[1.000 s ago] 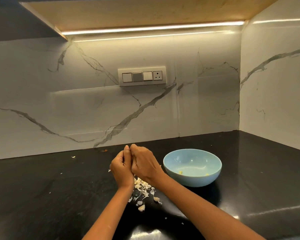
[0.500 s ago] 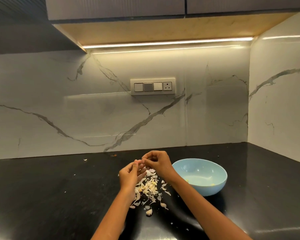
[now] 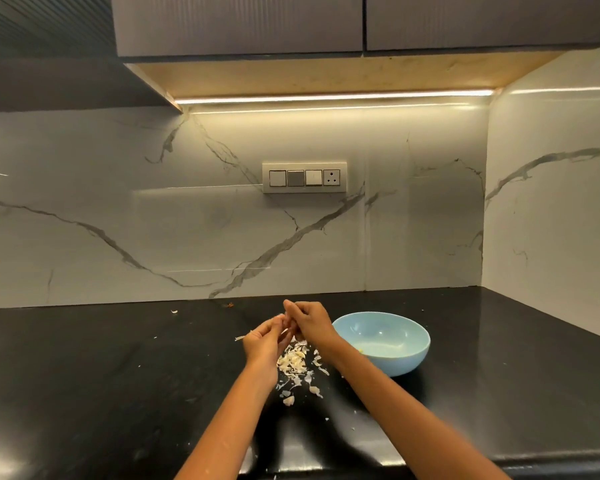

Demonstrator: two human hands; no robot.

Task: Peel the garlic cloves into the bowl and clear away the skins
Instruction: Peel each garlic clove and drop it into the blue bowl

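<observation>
2 hands meet above the black countertop [image 3: 84, 393], fingertips together; left hand [image 3: 264, 341] has its fingers curled in toward the thumb, right hand [image 3: 310, 322] has its fingers bent and bunched, both pinching at 1 small pale thing between them, most likely a garlic clove, though it is too hidden and too small to tell for certain; a thin pale strip of skin [image 3: 243, 337] juts out just left of the left-hand fingers, whether held or lying on the counter cannot be told; pile of garlic skins [image 3: 293, 362] lies on the counter directly below the fingers, between the 2 wrists, with loose scraps trailing nearer the person; light blue bowl [image 3: 385, 342] stands just right of the right-hand fingers, apart from them, upright, a small yellowish bit showing low inside near its left wall; behind the fingers, white marble-veined backsplash [image 3: 153, 220] with a switch plate [image 3: 304, 177] above; 1 stray flake [image 3: 174, 311] well left of the fingers by the wall.
</observation>
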